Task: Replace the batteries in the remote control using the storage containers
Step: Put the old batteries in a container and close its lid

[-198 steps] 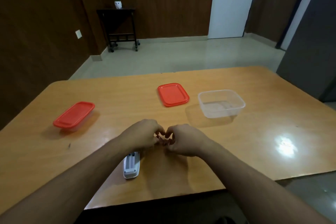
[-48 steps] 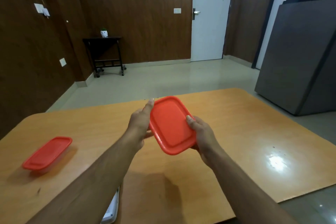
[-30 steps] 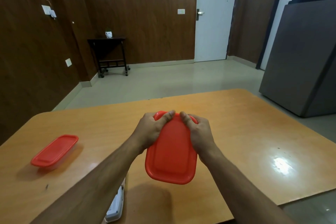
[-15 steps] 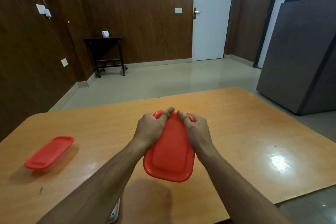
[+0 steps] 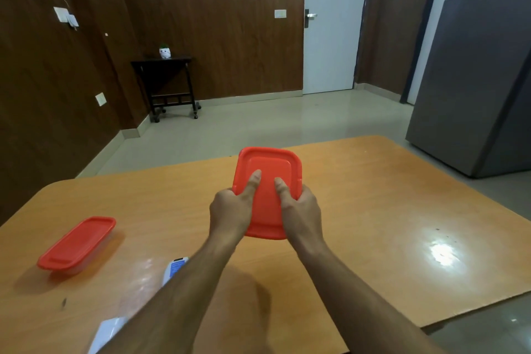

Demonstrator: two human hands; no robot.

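Having slid nearer: thumbs (image 5: 253,182) on red lid (image 5: 268,164)

Two red-lidded containers: one held (image 5: 268,181), one on the bench (image 5: 76,244). One white remote control (image 5: 173,267). Two hands (image 5: 230,210) (image 5: 301,210).

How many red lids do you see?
2. One red lid is gripped by the left hand and right hand. The other lid covers a box on the table's left.
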